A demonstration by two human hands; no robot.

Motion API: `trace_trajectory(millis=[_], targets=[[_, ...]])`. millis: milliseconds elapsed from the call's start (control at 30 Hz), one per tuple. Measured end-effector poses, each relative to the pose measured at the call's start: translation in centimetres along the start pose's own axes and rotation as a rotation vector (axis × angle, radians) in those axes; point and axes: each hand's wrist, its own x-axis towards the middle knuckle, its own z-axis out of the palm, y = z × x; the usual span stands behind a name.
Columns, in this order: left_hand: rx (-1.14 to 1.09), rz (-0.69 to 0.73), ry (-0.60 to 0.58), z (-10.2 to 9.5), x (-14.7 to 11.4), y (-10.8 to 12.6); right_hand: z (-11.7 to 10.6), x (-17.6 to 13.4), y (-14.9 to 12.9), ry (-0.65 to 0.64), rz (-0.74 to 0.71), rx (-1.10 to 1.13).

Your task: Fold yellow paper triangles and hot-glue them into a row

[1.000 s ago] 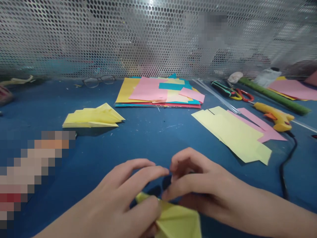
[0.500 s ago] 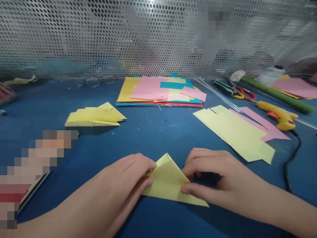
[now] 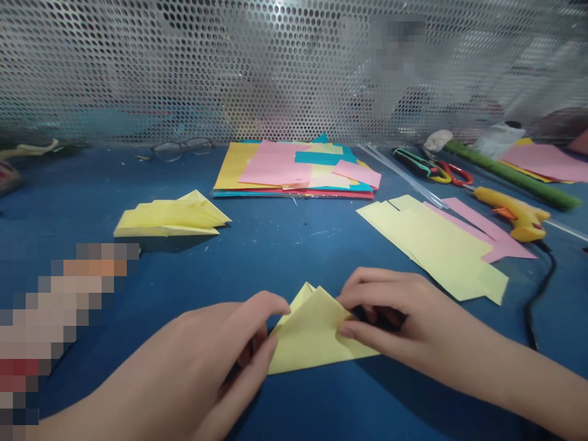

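Observation:
A folded piece of yellow paper (image 3: 316, 334) stands between my hands near the front of the blue table, shaped like a triangle with a pointed top and layers parting there. My left hand (image 3: 215, 349) pinches its left edge between thumb and fingers. On the right side, my right hand (image 3: 390, 312) grips the paper, thumb in front and fingertips behind. Farther left lies a folded yellow paper piece (image 3: 172, 215) of several layers. To the right, cut yellow sheets (image 3: 432, 245) rest partly over pink paper (image 3: 509, 245).
A stack of coloured sheets (image 3: 261, 165) sits at the back by the perforated metal screen (image 3: 285, 73). Glasses (image 3: 169, 150) lie left of it. At right are a yellow glue gun (image 3: 519, 211) with black cable, pliers (image 3: 429, 166), clear sticks and a green rod (image 3: 514, 174). A blurred-out patch covers the left edge.
The paper has turned slightly, its right corner rising, and its top layers have parted more. My left fingers have shifted and arched at the left edge. The view has moved slightly.

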Motion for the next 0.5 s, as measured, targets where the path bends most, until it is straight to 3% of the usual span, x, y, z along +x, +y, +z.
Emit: trace_trajectory(millis=[167, 300, 500], targets=[[0.061, 0.068, -0.034, 0.3, -0.15, -0.01, 0.45, 0.12, 0.38, 0.035, -0.021, -0.047], [0.217, 0.218, -0.082, 0.42, -0.15, -0.2, 0.61, 0.27, 0.76, 0.079, -0.053, -0.043], [0.387, 0.338, -0.012, 0.98, -0.59, 0.13, 0.8, 0.27, 0.71, 0.121, -0.06, -0.047]])
